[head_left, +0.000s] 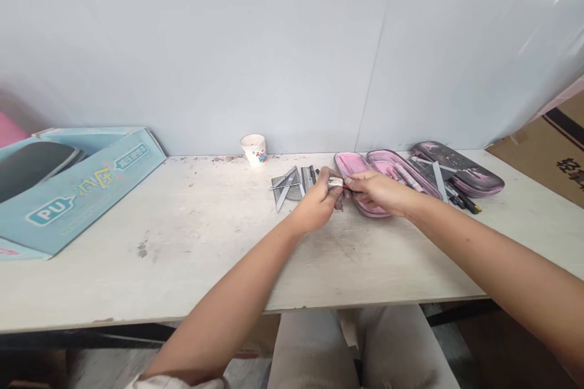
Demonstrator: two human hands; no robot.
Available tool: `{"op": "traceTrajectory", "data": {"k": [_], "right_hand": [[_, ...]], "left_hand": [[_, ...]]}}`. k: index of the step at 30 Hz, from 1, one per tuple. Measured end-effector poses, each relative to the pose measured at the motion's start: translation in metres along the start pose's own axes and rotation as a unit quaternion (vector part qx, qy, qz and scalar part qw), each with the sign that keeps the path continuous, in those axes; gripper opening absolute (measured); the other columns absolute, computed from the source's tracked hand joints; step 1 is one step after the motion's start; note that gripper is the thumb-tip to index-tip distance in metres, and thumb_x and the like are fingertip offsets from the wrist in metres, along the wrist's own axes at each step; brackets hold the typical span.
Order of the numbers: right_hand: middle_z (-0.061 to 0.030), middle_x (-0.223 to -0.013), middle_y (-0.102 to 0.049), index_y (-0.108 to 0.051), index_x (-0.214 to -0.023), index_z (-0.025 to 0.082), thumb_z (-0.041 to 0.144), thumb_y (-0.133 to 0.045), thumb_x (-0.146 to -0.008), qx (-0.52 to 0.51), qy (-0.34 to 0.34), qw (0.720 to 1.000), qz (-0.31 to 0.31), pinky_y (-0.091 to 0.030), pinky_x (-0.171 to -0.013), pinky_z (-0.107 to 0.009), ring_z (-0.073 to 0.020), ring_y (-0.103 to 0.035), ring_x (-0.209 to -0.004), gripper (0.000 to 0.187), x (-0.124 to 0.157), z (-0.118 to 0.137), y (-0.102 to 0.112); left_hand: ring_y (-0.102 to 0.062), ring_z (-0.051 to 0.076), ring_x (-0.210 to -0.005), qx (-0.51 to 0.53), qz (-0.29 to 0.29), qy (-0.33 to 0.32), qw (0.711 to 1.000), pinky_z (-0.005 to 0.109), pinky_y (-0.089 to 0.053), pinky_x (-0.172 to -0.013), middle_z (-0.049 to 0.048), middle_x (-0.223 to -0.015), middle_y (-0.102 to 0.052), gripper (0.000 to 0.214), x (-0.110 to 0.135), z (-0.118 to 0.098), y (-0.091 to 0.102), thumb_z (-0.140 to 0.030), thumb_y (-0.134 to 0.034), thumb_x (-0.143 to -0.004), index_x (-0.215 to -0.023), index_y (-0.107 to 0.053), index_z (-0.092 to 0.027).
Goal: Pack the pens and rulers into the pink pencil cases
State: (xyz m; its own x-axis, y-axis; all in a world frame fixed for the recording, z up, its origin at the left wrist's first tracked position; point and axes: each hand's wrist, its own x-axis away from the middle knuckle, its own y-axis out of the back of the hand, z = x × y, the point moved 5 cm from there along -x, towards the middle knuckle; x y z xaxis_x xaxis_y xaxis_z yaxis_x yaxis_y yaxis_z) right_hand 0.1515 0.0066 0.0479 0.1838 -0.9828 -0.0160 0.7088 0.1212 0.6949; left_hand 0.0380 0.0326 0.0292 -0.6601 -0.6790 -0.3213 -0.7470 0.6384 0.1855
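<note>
Pale grey wall panels (274,42), crossed by a thin vertical seam, stand behind a whitish, scuffed bench (205,243) marked with dark smudges. Near the middle of the bench, my two hands meet above its surface. My left grip (319,197) is closed around a small white piece (336,182); only one printed end shows, with touches of yellowish colour, the rest being covered by the fingers. My right grip (371,189), thumb against forefinger, pinches a slender red-and-dark piece (348,186) just beside the white one. Its visible part is short, red next to a dark stretch; whether the two pieces touch, I cannot tell.

Left of my hands lie grey, partly see-through drawing rulers (286,187), overlapping one another. Behind and beside my right grip, an open pencil case (349,162) shows its pink lining, with pink and white pens (406,175) in the right half. Farther right rests a dark patterned case (460,164), with dark pens (468,202) in front of it. A white paper cup (254,151) with a coloured print stands near the wall; a light-blue box (86,194) lettered "PU" occupies the left end.
</note>
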Motion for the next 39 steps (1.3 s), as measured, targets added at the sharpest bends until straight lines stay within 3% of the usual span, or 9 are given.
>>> {"op": "traceTrajectory", "data": {"k": [3, 6, 8, 13, 20, 26, 30, 34, 39], "right_hand": [[-0.0074, -0.073, -0.055, -0.05, -0.079, 0.017, 0.026, -0.034, -0.087, 0.196, 0.089, 0.969, -0.122, -0.024, -0.053, -0.027, -0.0162, -0.049, -0.065, 0.02, 0.004, 0.015, 0.003], [-0.0112, -0.083, -0.06, -0.053, -0.09, 0.015, 0.021, -0.034, -0.086, 0.338, 0.142, 0.92, -0.139, -0.02, -0.054, -0.029, -0.0205, -0.052, -0.074, 0.02, 0.007, 0.024, -0.004], [-0.0095, -0.077, -0.061, -0.053, -0.091, 0.015, 0.024, -0.032, -0.088, 0.366, 0.127, 0.912, -0.132, -0.02, -0.054, -0.029, -0.0195, -0.052, -0.067, 0.023, 0.005, 0.023, -0.004], [-0.0039, -0.068, -0.058, -0.052, -0.085, 0.018, 0.029, -0.032, -0.089, 0.274, 0.08, 0.952, -0.108, -0.024, -0.054, -0.027, -0.0157, -0.049, -0.06, 0.023, -0.002, 0.016, 0.002], [0.001, -0.062, -0.052, -0.043, -0.065, 0.019, 0.033, -0.029, -0.09, 0.09, 0.054, 0.992, -0.077, -0.031, -0.057, -0.024, -0.0117, -0.046, -0.06, 0.032, -0.01, -0.001, -0.004], [-0.0026, -0.079, -0.061, -0.05, -0.087, 0.019, 0.033, -0.038, -0.087, 0.103, 0.104, 0.983, -0.113, -0.034, -0.062, -0.025, -0.0147, -0.053, -0.071, 0.018, -0.003, -0.004, -0.004], [-0.0034, -0.069, -0.059, -0.05, -0.076, 0.02, 0.028, -0.031, -0.09, 0.186, 0.094, 0.968, -0.142, -0.031, -0.059, -0.026, -0.0167, -0.052, -0.065, 0.025, -0.003, -0.015, -0.006], [-0.0024, -0.067, -0.059, -0.048, -0.079, 0.02, 0.029, -0.028, -0.091, 0.11, 0.068, 0.971, -0.201, -0.033, -0.058, -0.026, -0.0158, -0.052, -0.062, 0.026, 0.0, -0.026, -0.006], [-0.0028, -0.074, -0.061, -0.046, -0.104, 0.019, 0.029, -0.031, -0.09, 0.028, 0.072, 0.969, -0.235, -0.039, -0.064, -0.028, -0.0179, -0.057, -0.068, 0.023, 0.008, -0.027, -0.007]], "left_hand": [[-0.044, 0.008, -0.052, 0.125, -0.033, 0.036, 0.991, 0.022, -0.041, -0.056, -0.0083, -0.056, -0.039, 0.016, -0.002, 0.004, 0.003, -0.033, -0.044, -0.087, -0.088, -0.034, -0.021], [-0.042, 0.007, -0.049, 0.19, -0.033, 0.058, 0.98, 0.023, -0.042, -0.056, -0.0095, -0.053, -0.035, 0.018, -0.001, 0.008, 0.004, -0.035, -0.046, -0.086, -0.086, -0.034, -0.021], [-0.042, 0.007, -0.049, 0.179, -0.022, 0.059, 0.982, 0.024, -0.043, -0.058, -0.0094, -0.053, -0.036, 0.015, 0.0, 0.008, 0.004, -0.033, -0.044, -0.087, -0.087, -0.035, -0.021], [-0.043, 0.008, -0.051, 0.132, -0.007, 0.036, 0.991, 0.027, -0.045, -0.06, -0.0093, -0.053, -0.038, 0.009, 0.001, 0.005, 0.004, -0.028, -0.039, -0.09, -0.09, -0.033, -0.021], [-0.044, 0.008, -0.054, 0.057, -0.011, 0.013, 0.998, 0.025, -0.045, -0.059, -0.0072, -0.059, -0.043, 0.012, -0.002, 0.005, 0.006, -0.028, -0.044, -0.087, -0.088, -0.035, -0.02], [-0.048, 0.008, -0.056, 0.057, -0.035, 0.032, 0.997, 0.024, -0.044, -0.06, -0.0063, -0.06, -0.046, 0.012, -0.001, 0.009, 0.006, -0.028, -0.043, -0.088, -0.09, -0.037, -0.019], [-0.05, 0.008, -0.057, 0.083, -0.059, 0.048, 0.994, 0.023, -0.044, -0.061, -0.0067, -0.059, -0.048, 0.016, -0.001, 0.014, 0.009, -0.032, -0.046, -0.087, -0.092, -0.038, -0.02], [-0.059, 0.01, -0.068, 0.143, -0.137, 0.042, 0.979, 0.028, -0.046, -0.07, -0.0027, -0.07, -0.06, 0.018, -0.004, 0.017, 0.022, -0.034, -0.047, -0.087, -0.091, -0.036, -0.021], [-0.063, 0.016, -0.088, 0.218, -0.14, 0.044, 0.965, 0.036, -0.046, -0.082, 0.0045, -0.091, -0.066, 0.027, -0.004, 0.013, 0.019, -0.039, -0.055, -0.082, -0.092, -0.039, -0.02]]}}
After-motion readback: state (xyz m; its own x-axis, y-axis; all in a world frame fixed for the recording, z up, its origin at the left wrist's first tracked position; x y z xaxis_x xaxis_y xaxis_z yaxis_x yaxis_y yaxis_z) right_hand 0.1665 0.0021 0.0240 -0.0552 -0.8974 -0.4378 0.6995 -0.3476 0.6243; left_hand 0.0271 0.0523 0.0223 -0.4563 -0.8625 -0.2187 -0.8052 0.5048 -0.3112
